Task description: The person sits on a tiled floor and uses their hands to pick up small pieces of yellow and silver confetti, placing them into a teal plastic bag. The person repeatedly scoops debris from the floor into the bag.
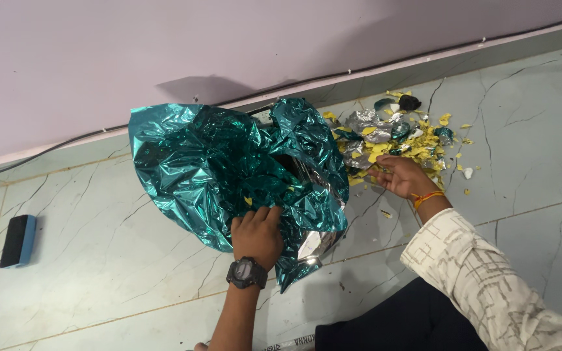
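Note:
A big crumpled sheet of teal metallic foil [209,162] lies on the tiled floor, its silver underside showing at the lower right edge. My left hand [257,234], with a dark wristwatch, grips the foil's near edge. My right hand [403,177], with an orange thread at the wrist and a white patterned sleeve, rests on the edge of a heap of scraps [395,133]: yellow flakes, silver foil bits and teal pieces. Whether the right hand's fingers hold any scrap is hidden.
A blue and black block [18,240] lies on the floor at the far left. A dark cable [47,151] runs along the foot of the lilac wall. A small black lump [410,102] sits at the heap's far side. My dark trouser leg [391,325] is at the bottom.

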